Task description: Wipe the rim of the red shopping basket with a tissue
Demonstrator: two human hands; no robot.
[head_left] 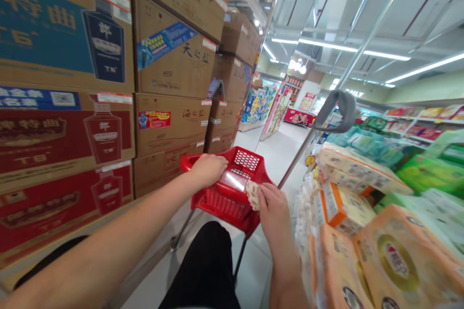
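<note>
A red shopping cart [224, 208] stands in front of me, its basket mesh showing holes. My left hand [210, 169] is wrapped over the left part of the cart's handle. At the handle's right end, my right hand [271, 200] pinches a small cream-and-brown patterned item [253, 195], which looks like a cloth or a packet. What lies under the right hand's fingers is hidden.
Stacked cardboard cartons [174, 77] line the left side, close to the cart. Orange tissue packs [395, 256] are piled on the right. A slanted metal pole [297, 157] with a grey loop [337, 112] rises just right of the cart. White floor tiles lead ahead.
</note>
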